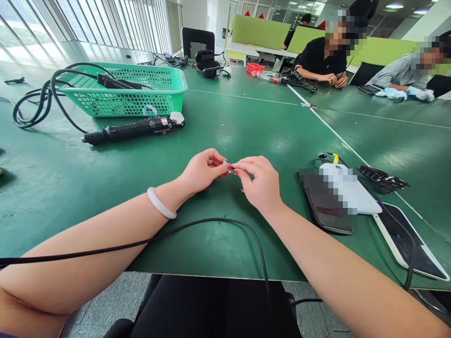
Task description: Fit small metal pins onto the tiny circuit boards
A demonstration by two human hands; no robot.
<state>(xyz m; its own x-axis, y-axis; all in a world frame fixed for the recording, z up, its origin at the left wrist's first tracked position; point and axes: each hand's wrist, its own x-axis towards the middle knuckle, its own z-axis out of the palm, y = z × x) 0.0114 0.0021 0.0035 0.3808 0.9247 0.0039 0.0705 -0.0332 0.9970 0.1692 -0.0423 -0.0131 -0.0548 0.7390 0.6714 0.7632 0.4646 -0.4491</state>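
My left hand (203,172) and my right hand (260,182) meet above the green table, fingertips almost touching. Between them is a small, light metallic piece (231,172), mostly covered by my fingers, so its kind cannot be made out. The left thumb and fingers are closed on one side of it, and the right thumb and forefinger pinch it from the other. A white bangle (161,203) circles my left wrist. Beneath the hands, a black cable (211,219) runs across my left forearm and drops over the table's front edge.
A green plastic basket (130,101) holds a black item with cables. Before it lies a black electric screwdriver (130,130). At right are a black phone (326,211), a white device (362,195), a tablet (405,239) and dark glasses (382,179). Two people sit across the table (246,122).
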